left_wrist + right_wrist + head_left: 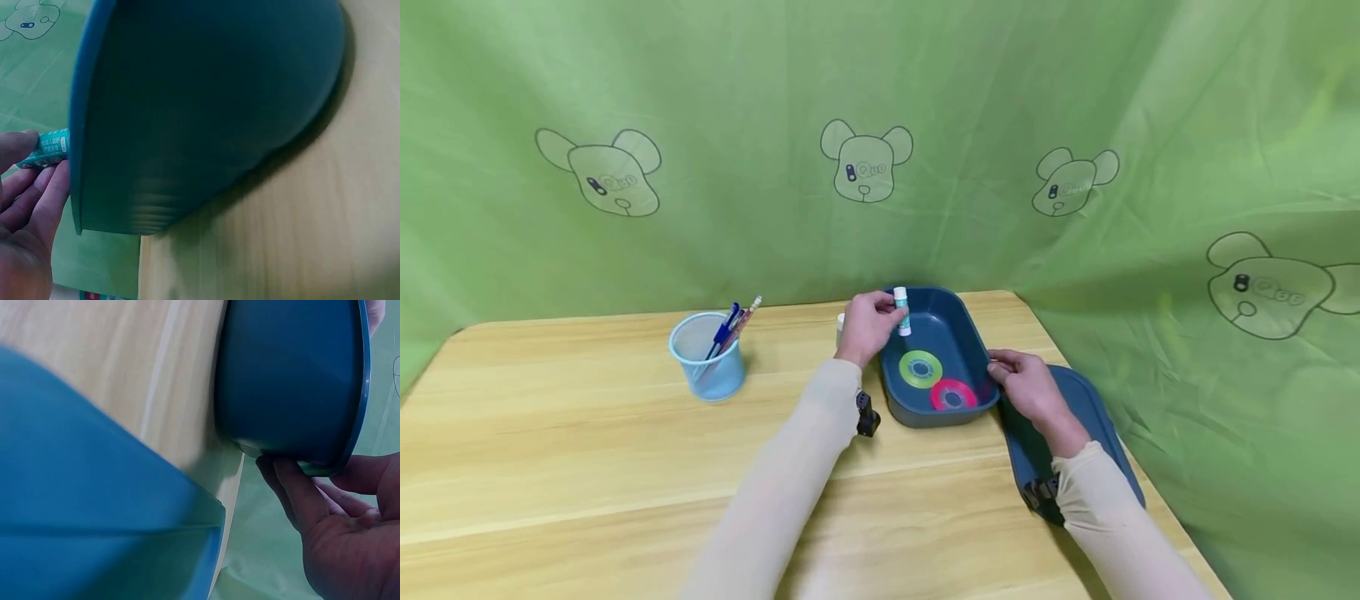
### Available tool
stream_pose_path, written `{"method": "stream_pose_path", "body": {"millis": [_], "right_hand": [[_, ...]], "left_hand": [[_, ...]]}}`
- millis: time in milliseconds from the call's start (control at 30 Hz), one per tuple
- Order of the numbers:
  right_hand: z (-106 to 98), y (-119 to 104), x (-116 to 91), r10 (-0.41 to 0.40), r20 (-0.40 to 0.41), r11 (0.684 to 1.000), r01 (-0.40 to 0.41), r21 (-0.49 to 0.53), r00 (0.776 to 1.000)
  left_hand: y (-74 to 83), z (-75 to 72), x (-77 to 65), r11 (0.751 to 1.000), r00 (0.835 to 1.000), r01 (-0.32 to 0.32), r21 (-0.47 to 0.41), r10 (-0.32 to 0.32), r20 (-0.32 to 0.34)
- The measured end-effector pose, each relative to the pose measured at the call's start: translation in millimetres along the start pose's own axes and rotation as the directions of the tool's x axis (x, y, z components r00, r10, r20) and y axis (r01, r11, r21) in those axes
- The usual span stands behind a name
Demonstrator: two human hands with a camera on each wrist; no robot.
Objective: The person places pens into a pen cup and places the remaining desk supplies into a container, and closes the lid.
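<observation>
My left hand (pixel 868 325) pinches a glue stick (pixel 902 312) with white ends and a teal label, held upright over the far left part of a dark blue box (pixel 943 333). The left wrist view shows the glue stick (pixel 50 149) between thumb and fingers, partly behind the box wall (pixel 187 125). Inside the box lie a yellow-green tape roll (pixel 920 369) and a pink tape roll (pixel 953 395). On the box's right side, my right hand (pixel 1026 383) grips the rim; its thumb and fingers pinch the wall in the right wrist view.
A blue lid (pixel 1086 408) lies right of the box, partly under my right arm. A white-topped object (pixel 840 321) stands mostly hidden behind my left hand. Farther left is a light blue mesh cup (pixel 709 367) with pens and a pencil. A green curtain (pixel 775 208) borders the wooden table (pixel 587 450).
</observation>
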State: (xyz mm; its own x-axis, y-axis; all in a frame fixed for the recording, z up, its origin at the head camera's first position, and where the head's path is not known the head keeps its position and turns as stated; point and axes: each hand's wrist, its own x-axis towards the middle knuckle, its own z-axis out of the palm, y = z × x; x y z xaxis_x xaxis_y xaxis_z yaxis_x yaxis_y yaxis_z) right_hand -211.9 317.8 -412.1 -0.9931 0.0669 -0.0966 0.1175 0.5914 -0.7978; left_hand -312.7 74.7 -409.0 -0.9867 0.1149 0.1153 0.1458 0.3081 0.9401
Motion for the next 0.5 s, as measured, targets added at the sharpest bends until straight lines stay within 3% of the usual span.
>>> {"method": "stream_pose_path", "body": {"millis": [233,500], "right_hand": [[0.1,-2.0,-0.6,-0.008,-0.008,1.0,0.008,-0.002,1.0],[1.0,-0.7,0.2,0.001,-0.001,1.0,-0.001,0.008,1.0]], "left_hand": [[1.3,0.2,3.9,0.997,0.998,0.045,0.058,-0.042,-0.053],[0.4,1.0,5.6,0.994,0.993,0.092,0.06,-0.086,-0.086]]}}
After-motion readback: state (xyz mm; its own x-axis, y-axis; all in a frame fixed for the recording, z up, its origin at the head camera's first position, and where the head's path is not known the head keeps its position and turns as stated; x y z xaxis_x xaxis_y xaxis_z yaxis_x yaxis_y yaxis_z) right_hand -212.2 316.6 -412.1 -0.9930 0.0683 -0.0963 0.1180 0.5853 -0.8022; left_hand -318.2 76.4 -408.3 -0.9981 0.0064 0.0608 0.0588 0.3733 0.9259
